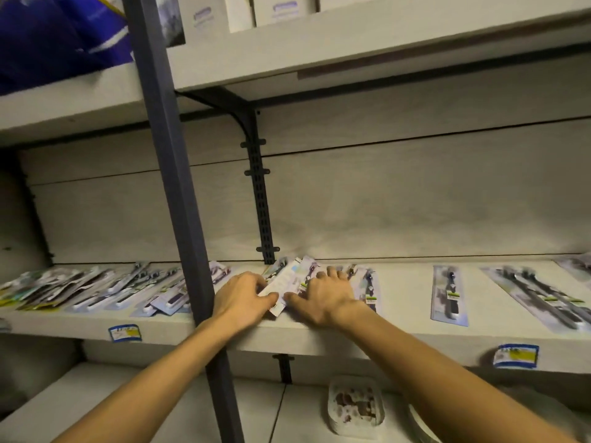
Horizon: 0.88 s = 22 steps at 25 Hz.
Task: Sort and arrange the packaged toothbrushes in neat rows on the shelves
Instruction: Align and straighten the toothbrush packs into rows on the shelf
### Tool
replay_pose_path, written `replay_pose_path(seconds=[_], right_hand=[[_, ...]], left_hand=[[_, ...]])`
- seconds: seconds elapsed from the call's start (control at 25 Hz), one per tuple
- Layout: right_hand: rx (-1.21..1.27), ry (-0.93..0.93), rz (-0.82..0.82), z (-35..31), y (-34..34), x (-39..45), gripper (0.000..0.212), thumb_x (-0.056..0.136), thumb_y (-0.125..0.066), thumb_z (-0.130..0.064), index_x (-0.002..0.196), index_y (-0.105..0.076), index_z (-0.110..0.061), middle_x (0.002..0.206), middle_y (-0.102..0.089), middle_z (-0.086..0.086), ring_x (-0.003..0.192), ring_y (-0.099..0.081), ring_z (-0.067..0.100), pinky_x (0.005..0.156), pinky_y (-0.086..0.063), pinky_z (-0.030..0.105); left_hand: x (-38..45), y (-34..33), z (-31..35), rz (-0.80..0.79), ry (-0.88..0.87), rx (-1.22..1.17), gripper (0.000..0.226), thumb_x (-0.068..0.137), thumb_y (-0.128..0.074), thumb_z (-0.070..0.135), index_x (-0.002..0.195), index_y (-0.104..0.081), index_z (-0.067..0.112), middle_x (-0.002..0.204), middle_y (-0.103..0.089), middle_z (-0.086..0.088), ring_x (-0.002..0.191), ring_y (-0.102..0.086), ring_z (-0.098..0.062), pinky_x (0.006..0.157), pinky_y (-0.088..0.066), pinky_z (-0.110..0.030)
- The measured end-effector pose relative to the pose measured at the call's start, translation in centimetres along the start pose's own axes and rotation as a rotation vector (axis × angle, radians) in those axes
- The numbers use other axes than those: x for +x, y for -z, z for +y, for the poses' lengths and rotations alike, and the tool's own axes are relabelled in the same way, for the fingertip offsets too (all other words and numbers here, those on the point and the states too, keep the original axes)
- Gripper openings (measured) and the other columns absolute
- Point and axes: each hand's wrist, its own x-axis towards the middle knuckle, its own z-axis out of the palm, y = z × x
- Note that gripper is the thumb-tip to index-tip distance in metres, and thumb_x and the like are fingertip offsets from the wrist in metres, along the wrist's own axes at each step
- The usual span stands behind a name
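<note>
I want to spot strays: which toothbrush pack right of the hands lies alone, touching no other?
The single pack lying straight on the shelf, with bare shelf on both sides. The packs further right overlap, as do those by the right hand.

Pale grey wooden middle shelf [399,334], crossed near its left half by a dark grey metal upright post [179,199]. Left of the post, a crowded overlapping row of flat carded toothbrush packs [96,290] reaching the front edge. Right of the post, a fanned cluster of packs [297,273] near mid-shelf, then a lone blue-backed pack [447,295] lying apart, then a slanted larger multi-brush pack [540,297] toward the right end. On the front edge, two blue-and-yellow price labels [125,333]. Below, a lower pale shelf [96,401] bearing a white rectangular packet [355,407].
</note>
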Motion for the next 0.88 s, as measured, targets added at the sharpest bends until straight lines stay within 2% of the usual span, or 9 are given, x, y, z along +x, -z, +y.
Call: replay_pose_path(seconds=[0.12,0.28,0.36,0.48,0.56,0.68,0.76,0.88], right_hand=[[0.043,-0.05,-0.005,-0.1,-0.6,0.2,0.079,0.094,-0.026,-0.071,0.129,-0.06,-0.009,0.141,-0.053,0.02,0.139,-0.035,0.035,0.117,-0.019,0.05],[0.13,-0.11,0.031,0.4,-0.7,0.1,0.065,0.095,-0.037,-0.061,0.126,-0.06,-0.01,0.138,-0.056,0.019,0.141,-0.034,0.036,0.119,-0.019,0.049],[0.182,-0.132,0.056,1.1,-0.6,-0.2,0.06,0.092,-0.045,-0.06,0.121,-0.063,-0.01,0.135,-0.058,0.019,0.139,-0.038,0.035,0.119,-0.021,0.048],[0.259,-0.181,0.124,2.8,-0.4,-1.1,0.043,0.088,-0.053,-0.055,0.093,-0.067,-0.015,0.111,-0.069,0.015,0.118,-0.056,0.032,0.115,-0.03,0.044],[0.319,-0.221,0.175,3.9,-0.1,-1.6,0.035,0.087,-0.055,-0.05,0.078,-0.059,-0.017,0.092,-0.071,0.011,0.101,-0.063,0.03,0.109,-0.038,0.042],[0.426,-0.249,0.223,5.0,0.1,-1.7,0.032,0.088,-0.056,-0.04,0.071,-0.057,-0.014,0.075,-0.065,0.008,0.083,-0.064,0.031,0.096,-0.046,0.038],[0.447,-0.243,0.26,5.4,0.0,-1.8,0.028,0.088,-0.056,-0.033,0.078,-0.065,-0.009,0.079,-0.068,0.013,0.086,-0.065,0.035,0.085,-0.047,0.036],[0.371,-0.205,0.241,5.4,0.0,-1.9,0.041,0.094,-0.052,-0.048,0.098,-0.065,-0.009,0.103,-0.07,0.016,0.104,-0.062,0.035,0.093,-0.045,0.038]], left_hand=[[0.0,0.1,0.2,0.087,0.036,-0.087,0.017,0.09,-0.068,0.039,0.101,-0.075,0.029,0.11,-0.074,0.009,0.1,-0.066,-0.013,0.072,-0.044,-0.024],[0.1,0.2,0.2,0.144,0.066,-0.2,0.007,0.086,-0.07,0.037,0.088,-0.076,0.032,0.092,-0.077,0.013,0.084,-0.069,-0.008,0.07,-0.058,-0.029],[0.0,0.0,0.4,0.155,0.069,-0.286,0.003,0.085,-0.072,0.035,0.083,-0.074,0.035,0.085,-0.076,0.015,0.08,-0.07,-0.006,0.071,-0.059,-0.032],[-0.5,-0.7,1.4,0.114,0.023,-0.369,0.008,0.087,-0.073,0.032,0.082,-0.069,0.037,0.089,-0.074,0.016,0.082,-0.069,-0.003,0.071,-0.057,-0.029],[-0.5,-1.6,1.9,0.106,0.015,-0.426,0.002,0.09,-0.071,0.031,0.091,-0.07,0.032,0.096,-0.072,0.013,0.088,-0.068,-0.005,0.075,-0.055,-0.026],[0.0,-2.5,2.4,0.085,0.032,-0.528,0.005,0.094,-0.066,0.03,0.098,-0.068,0.026,0.104,-0.071,0.007,0.096,-0.068,-0.014,0.085,-0.058,-0.038],[0.5,-2.8,2.5,0.053,0.078,-0.62,0.003,0.094,-0.063,0.029,0.094,-0.066,0.028,0.102,-0.073,0.002,0.087,-0.072,-0.023,0.077,-0.061,-0.047],[0.8,-3.0,3.0,-0.054,0.214,-0.836,0.004,0.096,-0.062,0.018,0.1,-0.063,0.017,0.106,-0.069,-0.009,0.084,-0.073,-0.03,0.063,-0.063,-0.052]])
